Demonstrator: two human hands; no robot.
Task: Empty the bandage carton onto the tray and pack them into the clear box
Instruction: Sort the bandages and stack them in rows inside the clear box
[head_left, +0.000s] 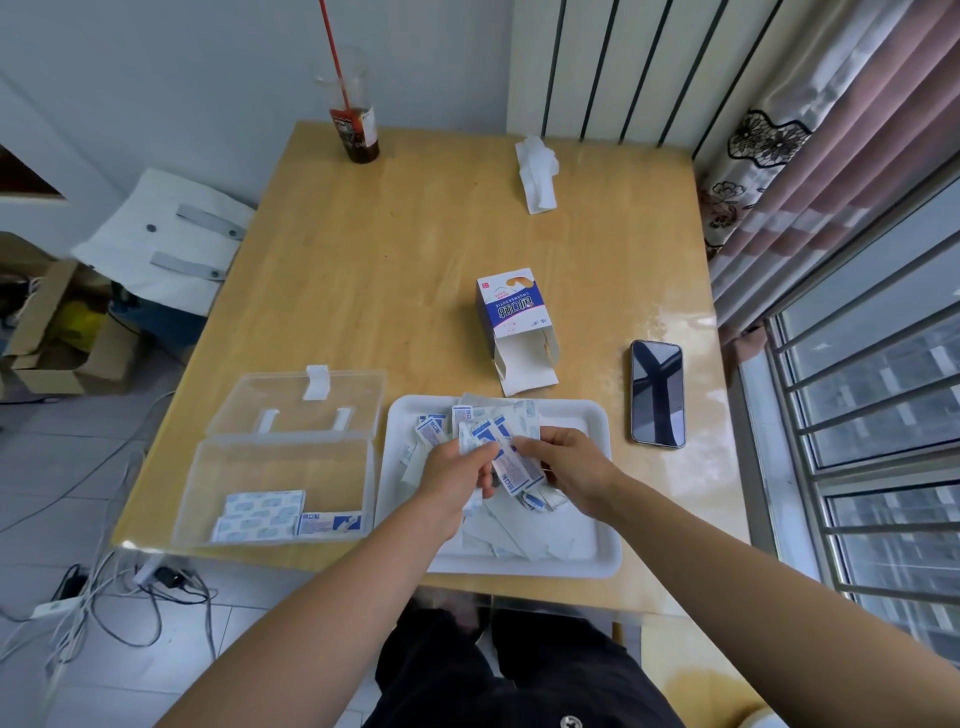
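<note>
1. At the near edge of the pale wooden bench (415, 249): white tray (524, 567), heaped with loose bandages (519, 538) in blue-and-white wrappers
2. Over the tray: left grip (452, 478) and right grip (566, 467), both curled round one fanned bunch (511, 470) of bandages, pinching it from either side
3. Just left of the tray: clear box (280, 462), with lid (296, 402) thrown back flat towards the far side and a few packed bandages (265, 512) lying flat along the near wall
4. Beyond the tray, towards mid-bench: bandage carton (511, 306) on its side, open flaps facing the tray, lowest flap just short of the far rim
5. Right of the tray, apart from it: dark phone (657, 393), screen up
6. Along the far edge: plastic cup (358, 130) of dark drink with a red straw; crumpled white tissue (537, 174) further right
7. Behind the bench: white radiator (623, 67); at the right, patterned curtain (810, 156) and barred window (883, 441)
8. On the tiled floor at the left: tangled cables (104, 597), open cardboard box (62, 338), white bag (166, 234) beside the bench
</note>
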